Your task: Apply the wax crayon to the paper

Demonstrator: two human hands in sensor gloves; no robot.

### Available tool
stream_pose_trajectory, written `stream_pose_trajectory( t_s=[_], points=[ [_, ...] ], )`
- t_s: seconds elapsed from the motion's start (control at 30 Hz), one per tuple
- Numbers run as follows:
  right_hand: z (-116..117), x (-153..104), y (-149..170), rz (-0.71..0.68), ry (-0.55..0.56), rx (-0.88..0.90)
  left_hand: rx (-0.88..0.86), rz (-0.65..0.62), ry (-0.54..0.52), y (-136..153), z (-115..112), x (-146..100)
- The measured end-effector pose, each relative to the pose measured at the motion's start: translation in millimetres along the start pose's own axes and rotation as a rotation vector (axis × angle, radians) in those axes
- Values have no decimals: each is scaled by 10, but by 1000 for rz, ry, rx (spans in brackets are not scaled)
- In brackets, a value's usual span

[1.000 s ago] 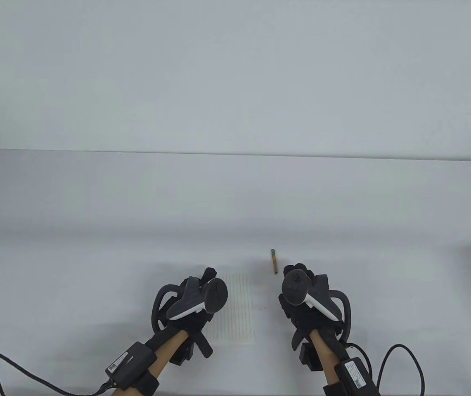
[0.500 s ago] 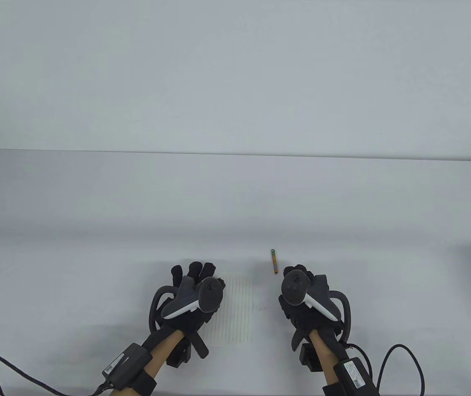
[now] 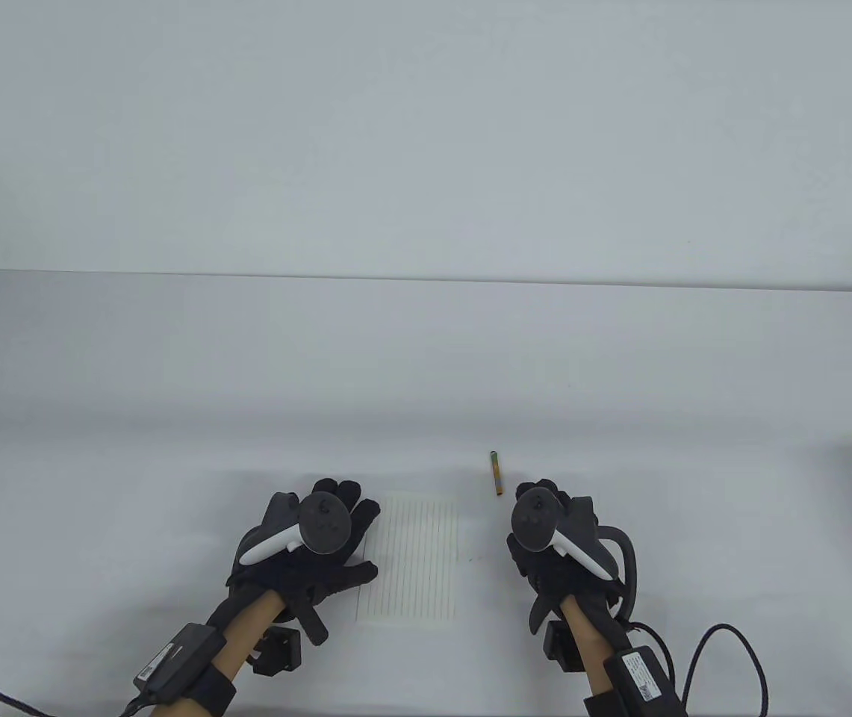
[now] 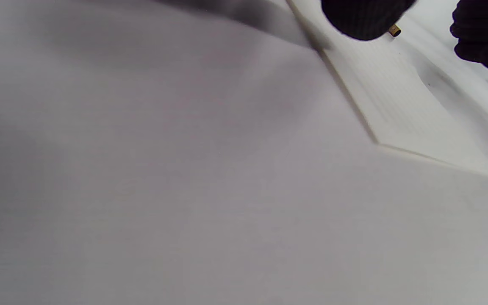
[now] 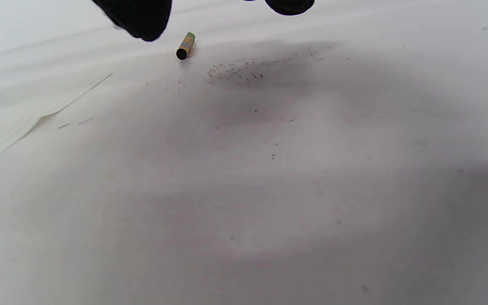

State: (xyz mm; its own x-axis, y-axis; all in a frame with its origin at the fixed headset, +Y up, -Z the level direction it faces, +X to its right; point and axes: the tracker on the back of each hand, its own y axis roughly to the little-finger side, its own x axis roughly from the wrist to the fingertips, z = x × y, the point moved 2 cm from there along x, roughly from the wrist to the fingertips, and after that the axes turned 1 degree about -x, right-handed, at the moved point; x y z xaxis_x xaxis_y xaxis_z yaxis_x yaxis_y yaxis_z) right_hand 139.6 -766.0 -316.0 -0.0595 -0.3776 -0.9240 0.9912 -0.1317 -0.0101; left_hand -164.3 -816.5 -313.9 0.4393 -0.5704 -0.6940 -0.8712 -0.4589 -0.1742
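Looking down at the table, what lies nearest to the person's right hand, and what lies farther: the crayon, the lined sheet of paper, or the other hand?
From the right hand, table view:
1. Short paper-wrapped wax crayon, just beyond its fingertips, slightly left.
2. White lined paper sheet, to its left.
3. Left hand, farthest, at the paper's far left edge.

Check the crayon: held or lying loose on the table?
Lying loose. The crayon rests flat on the table, just beyond the right hand, untouched.

White table bears paper, crayon.
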Motion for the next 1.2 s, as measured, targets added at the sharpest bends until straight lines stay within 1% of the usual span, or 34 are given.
stream_pose_trajectory(
  t_s=[0.07, 0.13, 0.3, 0.43, 0.6, 0.67, 0.87, 1.0, 1.1, 1.13, 1.17, 1.2],
  points=[
    [16, 13, 17, 10, -5, -5, -26, -11, 20, 27, -47, 46],
    [32, 25, 27, 13, -12, -6, -15, 5, 53, 33, -70, 80],
    [-2, 51, 64, 14, 10, 35, -4, 10, 60, 24, -78, 89],
    [-16, 128, 39, 8, 35, 88, 11, 19, 67, 15, -91, 92],
    [-96, 356, -134, 56, 46, -8, 15, 20, 77, 7, -96, 89],
    [-128, 483, -202, 94, 33, -18, 15, 20, 79, 5, -97, 89],
    [-208, 825, -384, 229, 69, -50, 15, 21, 83, 2, -103, 94],
    [-229, 939, -513, 287, 108, -124, 16, 22, 85, -1, -105, 97],
    [-193, 1010, -614, 327, 72, -220, 15, 21, 88, -2, -106, 99],
    [-192, 1015, -637, 343, 71, -254, 15, 21, 88, -3, -107, 99],
    [-200, 1024, -667, 350, 94, -277, 15, 21, 88, -3, -107, 99],
    [-192, 1039, -693, 360, 94, -277, 16, 22, 88, -4, -108, 99]
  ],
)
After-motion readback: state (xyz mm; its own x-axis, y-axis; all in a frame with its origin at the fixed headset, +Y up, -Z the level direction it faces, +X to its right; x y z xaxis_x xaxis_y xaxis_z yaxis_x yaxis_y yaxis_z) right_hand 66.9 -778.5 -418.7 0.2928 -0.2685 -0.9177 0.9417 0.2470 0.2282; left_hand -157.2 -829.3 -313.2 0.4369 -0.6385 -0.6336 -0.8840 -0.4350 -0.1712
